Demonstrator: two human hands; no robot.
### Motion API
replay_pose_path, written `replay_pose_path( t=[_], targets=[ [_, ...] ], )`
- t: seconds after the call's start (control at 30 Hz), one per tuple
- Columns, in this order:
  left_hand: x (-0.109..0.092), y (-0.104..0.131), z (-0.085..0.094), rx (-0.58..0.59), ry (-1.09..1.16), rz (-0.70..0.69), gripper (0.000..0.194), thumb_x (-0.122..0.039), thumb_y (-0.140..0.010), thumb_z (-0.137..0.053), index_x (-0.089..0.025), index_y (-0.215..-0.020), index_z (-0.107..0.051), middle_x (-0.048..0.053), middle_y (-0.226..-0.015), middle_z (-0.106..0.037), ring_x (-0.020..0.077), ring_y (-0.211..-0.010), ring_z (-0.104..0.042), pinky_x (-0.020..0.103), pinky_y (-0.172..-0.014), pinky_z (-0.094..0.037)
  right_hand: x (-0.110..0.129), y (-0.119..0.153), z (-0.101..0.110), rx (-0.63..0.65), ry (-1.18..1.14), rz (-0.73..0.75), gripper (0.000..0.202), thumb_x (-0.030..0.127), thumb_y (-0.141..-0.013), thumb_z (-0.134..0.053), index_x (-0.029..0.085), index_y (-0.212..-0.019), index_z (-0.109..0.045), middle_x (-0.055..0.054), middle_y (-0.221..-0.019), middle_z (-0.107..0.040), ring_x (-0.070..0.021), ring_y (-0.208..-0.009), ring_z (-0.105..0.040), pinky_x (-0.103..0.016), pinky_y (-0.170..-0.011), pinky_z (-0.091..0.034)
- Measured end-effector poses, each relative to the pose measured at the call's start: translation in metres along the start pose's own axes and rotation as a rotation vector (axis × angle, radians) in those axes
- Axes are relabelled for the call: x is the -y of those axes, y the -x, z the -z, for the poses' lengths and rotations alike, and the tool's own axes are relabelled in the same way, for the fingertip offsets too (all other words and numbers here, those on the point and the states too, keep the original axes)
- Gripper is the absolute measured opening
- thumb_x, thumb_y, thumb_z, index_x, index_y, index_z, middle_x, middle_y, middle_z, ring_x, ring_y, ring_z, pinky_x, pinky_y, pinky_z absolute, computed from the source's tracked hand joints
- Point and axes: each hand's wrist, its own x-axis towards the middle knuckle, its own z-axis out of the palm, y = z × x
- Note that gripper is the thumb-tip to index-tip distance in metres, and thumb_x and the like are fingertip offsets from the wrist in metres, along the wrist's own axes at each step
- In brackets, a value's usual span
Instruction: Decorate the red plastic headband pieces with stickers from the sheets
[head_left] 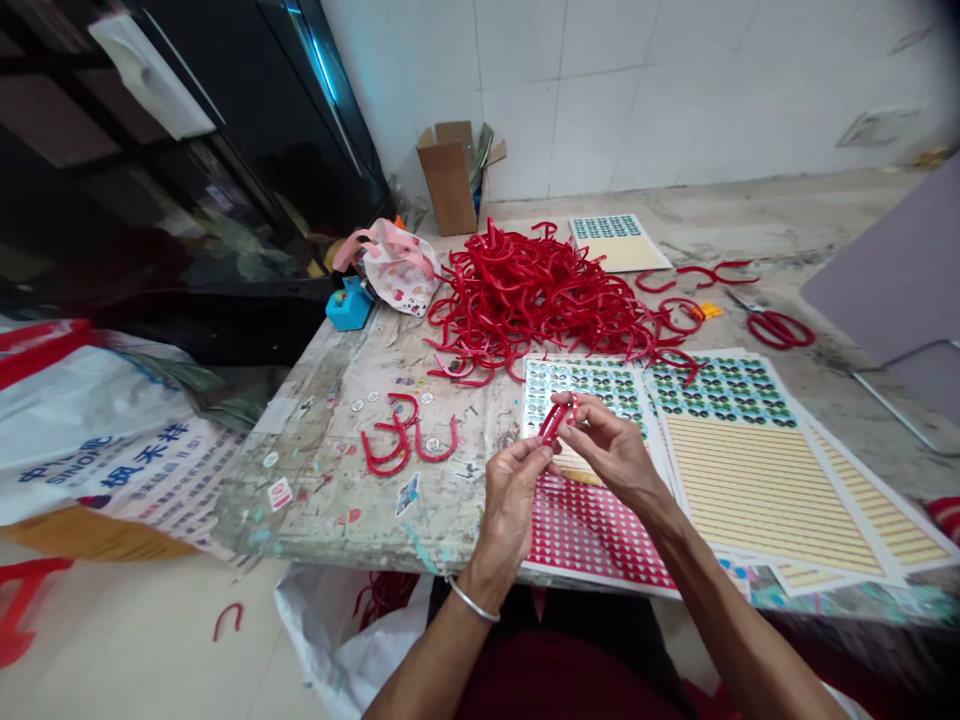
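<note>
Both hands meet above the sticker sheets, holding a red curved band (553, 424). My left hand (517, 485), with a silver bangle on the wrist, pinches its near end between thumb and fingers. At the far end, the fingers of my right hand (609, 448) are closed on it; a small red-and-white patch shows by the fingertips, too small to make out. Below lies a red sheet with rows of pale hearts (600, 540), partly under a sheet of green-and-blue stickers (544, 385). Several finished-looking U-shaped red bands (386, 465) lie to the left.
A large heap of red bands (540, 290) covers the table's middle. Right of it are red-handled scissors (780, 328) and more sticker sheets (765, 480). A blue tape dispenser (349, 305), a patterned cloth bag (405, 265) and a cardboard box (448, 185) stand behind.
</note>
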Motion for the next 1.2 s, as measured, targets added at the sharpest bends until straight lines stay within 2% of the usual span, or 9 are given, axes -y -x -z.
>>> replay_pose_path(
  t=[0.17, 0.43, 0.67, 0.9, 1.07, 1.2],
  targets=[
    [0.0004, -0.0006, -0.0015, -0.007, 0.010, 0.005, 0.010, -0.017, -0.071, -0.067, -0.012, -0.078, -0.067, 0.002, -0.077, -0.066, 0.0067, -0.060, -0.053, 0.020, -0.067, -0.041, -0.0011, 0.0006, -0.0010, -0.023, -0.010, -0.008, 0.016, 0.034, -0.078, -0.063, 0.021, -0.070, -0.060, -0.009, -0.110, -0.056, -0.0248, -0.110, -0.051, -0.033, -0.073, -0.054],
    [0.0040, -0.0006, -0.0013, 0.003, -0.002, 0.021, 0.014, -0.021, -0.072, -0.068, -0.011, -0.081, -0.068, 0.003, -0.075, -0.064, 0.0076, -0.062, -0.053, 0.021, -0.069, -0.042, -0.0049, 0.0023, -0.0014, -0.074, 0.037, 0.024, 0.013, 0.029, -0.078, -0.063, 0.020, -0.069, -0.060, -0.008, -0.104, -0.058, -0.0218, -0.106, -0.052, -0.031, -0.074, -0.053],
    [0.0024, 0.0001, -0.0038, -0.005, -0.018, 0.028, 0.011, -0.020, -0.071, -0.067, -0.011, -0.078, -0.068, 0.002, -0.069, -0.063, 0.0079, -0.059, -0.052, 0.021, -0.067, -0.041, -0.0076, 0.0040, -0.0028, -0.075, 0.043, 0.024, 0.013, 0.029, -0.079, -0.061, 0.020, -0.071, -0.058, -0.008, -0.104, -0.054, -0.0187, -0.093, -0.056, -0.030, -0.067, -0.054],
    [0.0034, -0.0004, -0.0037, -0.002, -0.005, 0.037, 0.012, -0.021, -0.069, -0.068, -0.013, -0.078, -0.068, 0.002, -0.073, -0.065, 0.0083, -0.062, -0.054, 0.023, -0.070, -0.041, -0.0053, 0.0048, -0.0032, -0.092, 0.124, 0.073, 0.013, 0.028, -0.080, -0.060, 0.020, -0.070, -0.056, -0.008, -0.102, -0.056, -0.0196, -0.097, -0.055, -0.033, -0.078, -0.051],
    [0.0044, -0.0009, -0.0035, 0.006, -0.014, 0.027, 0.012, -0.023, -0.070, -0.069, -0.013, -0.076, -0.067, 0.001, -0.070, -0.063, 0.0081, -0.061, -0.053, 0.022, -0.069, -0.040, -0.0052, 0.0054, -0.0027, -0.094, 0.162, 0.092, 0.015, 0.028, -0.080, -0.059, 0.020, -0.068, -0.054, -0.008, -0.102, -0.056, -0.0200, -0.097, -0.055, -0.034, -0.078, -0.052],
    [0.0087, -0.0024, -0.0037, -0.027, -0.049, -0.006, 0.014, -0.026, -0.072, -0.067, -0.013, -0.069, -0.063, -0.001, -0.063, -0.058, 0.0089, -0.060, -0.051, 0.023, -0.066, -0.039, -0.0040, 0.0082, -0.0047, -0.092, 0.178, 0.099, 0.009, 0.025, -0.081, -0.059, 0.021, -0.074, -0.058, -0.008, -0.103, -0.056, -0.0198, -0.098, -0.056, -0.033, -0.076, -0.054]
  ],
)
